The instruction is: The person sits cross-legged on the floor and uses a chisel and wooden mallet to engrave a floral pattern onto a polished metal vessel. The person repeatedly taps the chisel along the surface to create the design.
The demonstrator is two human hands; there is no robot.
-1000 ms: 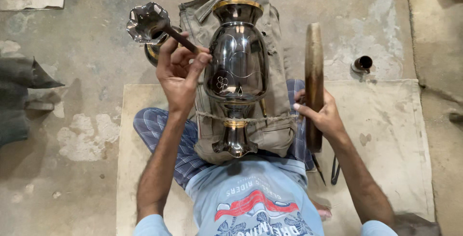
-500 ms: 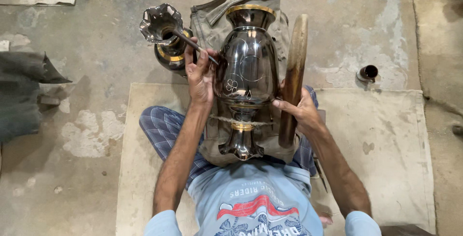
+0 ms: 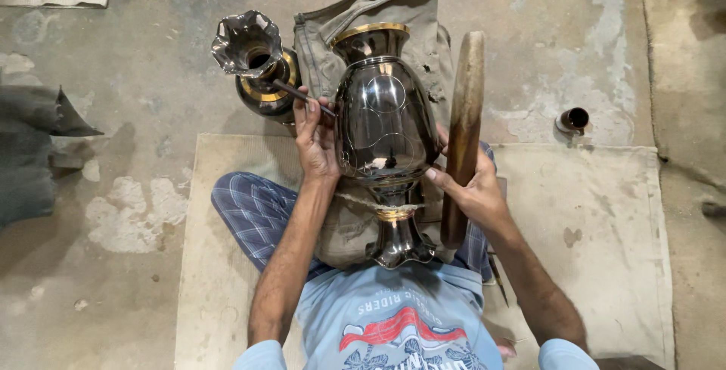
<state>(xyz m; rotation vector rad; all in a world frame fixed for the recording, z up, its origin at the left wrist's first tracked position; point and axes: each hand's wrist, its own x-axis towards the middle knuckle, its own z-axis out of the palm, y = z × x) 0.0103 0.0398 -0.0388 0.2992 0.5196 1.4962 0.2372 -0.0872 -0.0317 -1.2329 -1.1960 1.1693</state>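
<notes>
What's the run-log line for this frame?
left hand: holds thin tool at vase | right hand: grips wooden stick | second vase: floor

Floor [image 3: 151, 60]: grey concrete, rough, stained with pale patches.
Mat [image 3: 605, 211]: a worn beige mat is laid flat on the floor.
Far right: a second mat [image 3: 684, 75] is seen.
Left edge: dark cloth [image 3: 30, 151] is heaped.
Light: soft, even.
</notes>
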